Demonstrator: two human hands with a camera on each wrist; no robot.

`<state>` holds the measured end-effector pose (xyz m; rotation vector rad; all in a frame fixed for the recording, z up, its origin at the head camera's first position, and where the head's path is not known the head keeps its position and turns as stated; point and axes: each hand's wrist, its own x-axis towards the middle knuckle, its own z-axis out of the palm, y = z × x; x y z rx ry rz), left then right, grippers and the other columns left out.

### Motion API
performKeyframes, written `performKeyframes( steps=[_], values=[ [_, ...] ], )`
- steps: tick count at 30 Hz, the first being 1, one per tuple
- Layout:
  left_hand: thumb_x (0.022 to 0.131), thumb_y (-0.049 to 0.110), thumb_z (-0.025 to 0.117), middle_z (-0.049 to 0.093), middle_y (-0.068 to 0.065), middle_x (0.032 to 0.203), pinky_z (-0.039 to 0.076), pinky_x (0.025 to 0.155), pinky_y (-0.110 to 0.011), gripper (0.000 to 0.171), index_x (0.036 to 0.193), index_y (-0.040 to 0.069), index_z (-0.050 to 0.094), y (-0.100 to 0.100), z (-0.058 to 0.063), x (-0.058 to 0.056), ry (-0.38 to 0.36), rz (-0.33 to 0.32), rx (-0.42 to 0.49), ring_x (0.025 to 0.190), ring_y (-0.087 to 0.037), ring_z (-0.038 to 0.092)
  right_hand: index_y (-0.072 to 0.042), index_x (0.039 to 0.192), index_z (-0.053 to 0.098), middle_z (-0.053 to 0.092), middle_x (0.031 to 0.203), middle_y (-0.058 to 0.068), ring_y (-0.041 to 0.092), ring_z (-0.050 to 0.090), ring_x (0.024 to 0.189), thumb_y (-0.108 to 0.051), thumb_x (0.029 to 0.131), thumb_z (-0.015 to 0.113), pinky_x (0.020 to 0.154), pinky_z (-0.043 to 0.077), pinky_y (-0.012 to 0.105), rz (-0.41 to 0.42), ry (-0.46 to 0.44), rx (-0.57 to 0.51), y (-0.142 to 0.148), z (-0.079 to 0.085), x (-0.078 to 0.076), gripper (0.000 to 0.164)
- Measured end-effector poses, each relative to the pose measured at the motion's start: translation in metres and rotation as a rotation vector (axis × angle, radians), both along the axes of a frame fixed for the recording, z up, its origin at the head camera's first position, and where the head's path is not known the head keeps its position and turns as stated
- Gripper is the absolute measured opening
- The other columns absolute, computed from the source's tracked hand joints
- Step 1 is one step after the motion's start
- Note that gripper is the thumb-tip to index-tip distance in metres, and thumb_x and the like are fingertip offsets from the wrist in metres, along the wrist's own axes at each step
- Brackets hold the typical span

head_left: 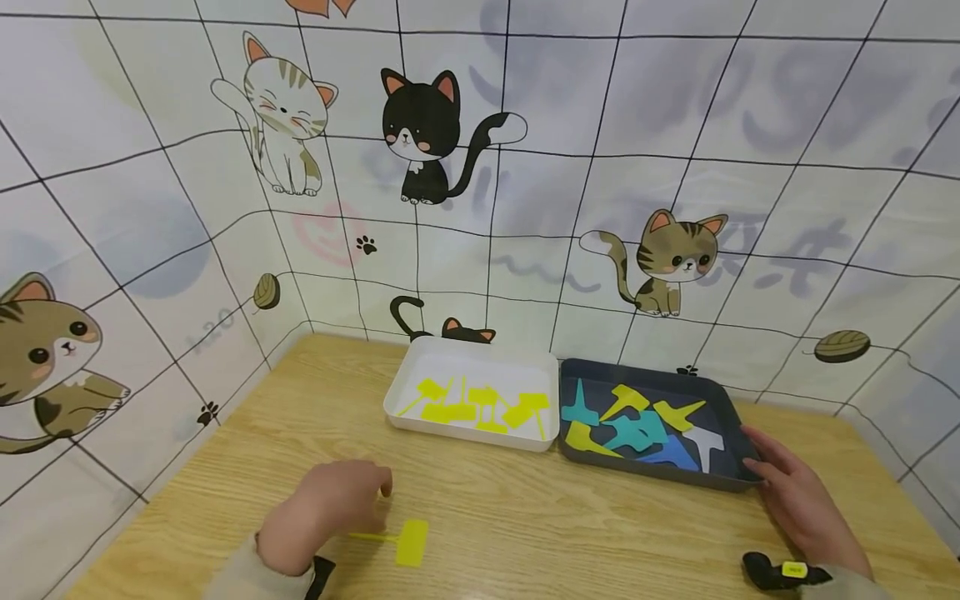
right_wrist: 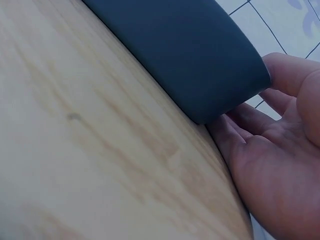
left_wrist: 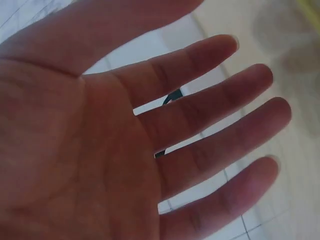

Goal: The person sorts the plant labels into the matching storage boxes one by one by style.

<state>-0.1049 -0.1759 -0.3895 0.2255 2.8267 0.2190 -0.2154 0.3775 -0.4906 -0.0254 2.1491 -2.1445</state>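
Note:
On the tabletop near the front lies a yellow T-shaped plant label, its thin stem pointing left. My left hand is over that stem in the head view and hides its end. The left wrist view shows the same palm with its fingers stretched and spread, holding nothing. At the right end of the dark grey tray my right hand grips the corner, thumb on the rim and the other fingers against the outside. Several labels in yellow, teal, blue and white lie in this tray.
Left of the dark tray, close against it, stands a white tray holding several yellow labels. Behind both trays rises a wall covering with cats and grid lines. The wooden table spreads in front.

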Motion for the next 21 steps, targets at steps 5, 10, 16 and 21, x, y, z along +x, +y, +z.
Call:
performKeyframes(
  steps=[5,10,16,21],
  values=[
    [0.061,0.027,0.079,0.041,0.008,0.070,0.037,0.051,-0.033,0.033,0.076,0.019,0.050,0.011,-0.008,0.004,0.046,-0.071,-0.034,0.059,-0.011,0.042,-0.024,0.143,0.018,-0.006,0.148,-0.009,0.009,-0.007,0.133,-0.019,0.094,0.046,0.105,-0.004,0.036,-0.007,-0.019,0.008,0.000,0.002,-0.001,0.057],
    [0.061,0.028,0.080,0.041,0.006,0.073,0.039,0.052,-0.034,0.034,0.079,0.017,0.053,0.015,-0.010,0.005,0.047,-0.105,-0.080,0.063,-0.013,0.043,-0.024,0.144,0.016,-0.009,0.148,-0.009,0.015,-0.014,0.133,-0.023,0.094,0.046,0.101,-0.010,0.048,0.005,-0.016,0.035,-0.001,0.004,-0.001,0.058],
    [0.073,0.019,0.071,0.041,0.005,0.069,0.038,0.050,-0.033,0.018,0.073,0.017,0.054,0.016,-0.016,0.004,0.065,-0.123,-0.090,0.060,-0.013,0.042,-0.024,0.144,0.016,-0.011,0.148,-0.006,0.018,-0.015,0.132,-0.022,0.095,0.044,0.101,-0.008,0.049,0.003,-0.017,0.064,-0.001,0.004,-0.001,0.056],
    [0.076,0.012,0.066,0.046,0.008,0.066,0.039,0.049,-0.032,0.020,0.063,0.020,0.053,0.017,-0.020,0.003,0.118,-0.117,-0.092,0.061,-0.012,0.048,-0.024,0.144,0.017,-0.009,0.148,-0.005,0.017,-0.013,0.133,-0.022,0.095,0.044,0.101,-0.008,0.047,0.003,0.002,0.060,0.001,0.003,-0.002,0.055]
  ],
)
